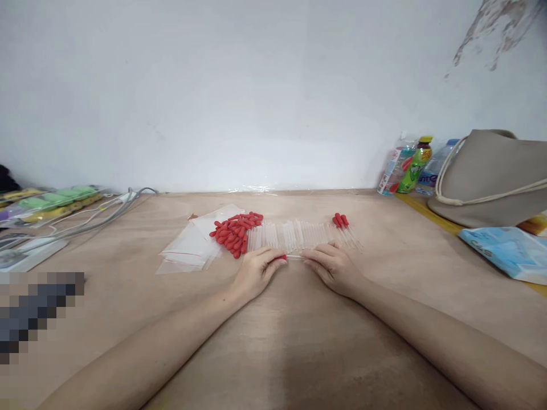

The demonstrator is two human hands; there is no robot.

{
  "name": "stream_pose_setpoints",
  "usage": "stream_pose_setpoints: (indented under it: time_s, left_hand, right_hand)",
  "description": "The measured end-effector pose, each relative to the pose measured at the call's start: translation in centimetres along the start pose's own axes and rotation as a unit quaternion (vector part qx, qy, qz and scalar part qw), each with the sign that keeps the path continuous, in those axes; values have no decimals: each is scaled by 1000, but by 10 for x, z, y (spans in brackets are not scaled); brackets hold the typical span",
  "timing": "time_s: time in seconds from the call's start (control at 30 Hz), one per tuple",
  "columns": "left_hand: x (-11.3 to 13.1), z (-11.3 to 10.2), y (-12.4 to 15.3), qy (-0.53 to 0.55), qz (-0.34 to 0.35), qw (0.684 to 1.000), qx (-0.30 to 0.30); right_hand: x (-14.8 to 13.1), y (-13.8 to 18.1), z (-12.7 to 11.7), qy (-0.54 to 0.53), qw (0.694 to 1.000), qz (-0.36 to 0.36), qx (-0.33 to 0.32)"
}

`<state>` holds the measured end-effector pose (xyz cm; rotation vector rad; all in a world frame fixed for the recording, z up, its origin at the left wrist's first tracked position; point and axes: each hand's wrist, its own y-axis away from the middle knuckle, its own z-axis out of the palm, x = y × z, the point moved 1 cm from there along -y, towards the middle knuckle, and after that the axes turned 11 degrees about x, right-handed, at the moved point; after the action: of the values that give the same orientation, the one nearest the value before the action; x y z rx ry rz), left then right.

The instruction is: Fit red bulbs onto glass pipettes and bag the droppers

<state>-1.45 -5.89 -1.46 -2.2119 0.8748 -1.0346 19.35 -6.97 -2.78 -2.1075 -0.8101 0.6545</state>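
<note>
- Watching left hand (258, 270): grip pinched on red bulb (282, 257).
- Right hand (335, 267): grip pinched on clear tube (294, 257), which spans to that bulb.
- I see both just in front of the tube row (294, 234) on the table (273, 336).
- Bulb pile (233, 232) left of row, bulbed tubes (341, 221) right.

The brown tabletop (273, 353) bore a row of clear tubes (294, 233). Just left of that row lay red bulbs (233, 233) (partly over flat plastic bags (186, 250)), with cables (111, 216) farther left; just right of it lay red-topped droppers (341, 221) and, farther right, a blue packet (504, 253).
</note>
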Motion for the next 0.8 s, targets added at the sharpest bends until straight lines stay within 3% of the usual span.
stream_pose_setpoints:
  time_s: [0.27, 0.43, 0.67, 0.8]
  left_hand:
    - [-2, 0, 4, 24, 38, 999, -22]
    - [-4, 2, 6, -29, 102, 993, -55]
    - [-10, 6, 7, -92, 141, 985, -27]
    - [-13, 2, 1, -100, 197, 975, 30]
  right_hand:
    - [3, 0, -1, -2, 999, -36, -17]
    - [2, 1, -3, 37, 998, -47, -27]
    - [-11, -1, -1, 85, 995, -38, -18]
    - [-7, -5, 2, 113, 988, -101, -3]
